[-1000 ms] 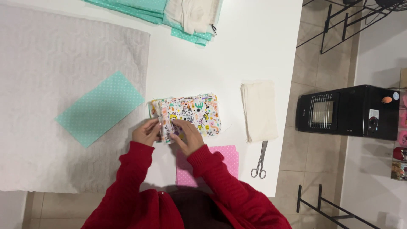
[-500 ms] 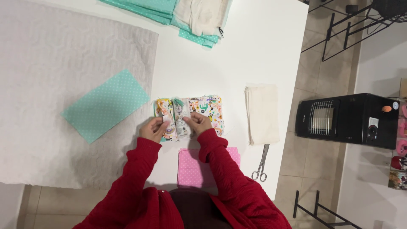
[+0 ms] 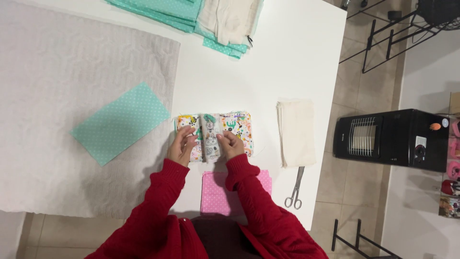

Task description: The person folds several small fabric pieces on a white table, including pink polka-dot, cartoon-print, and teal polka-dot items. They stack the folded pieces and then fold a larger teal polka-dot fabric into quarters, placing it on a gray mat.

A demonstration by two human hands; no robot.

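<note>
Patterned fabric point(image 3: 235, 129), a colourful cartoon-print piece, lies on the white table point(image 3: 287, 57) just beyond the pink dotted cloth point(image 3: 215, 192). Both hands pinch its raised middle fold: left hand point(image 3: 181, 146) and right hand point(image 3: 231, 144) each grasping it. Half a second ago the fold lay flatter. Right of it sit scissors point(image 3: 294, 189) and cream cloth point(image 3: 296, 132); left, a mint dotted rectangle point(image 3: 120, 122); farthest, stacked mint fabrics point(image 3: 191, 12).

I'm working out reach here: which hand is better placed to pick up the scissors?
Right. The right hand is on the printed fabric stack, the side nearer the scissors at the table's right edge; the left hand would have to cross over.
</note>
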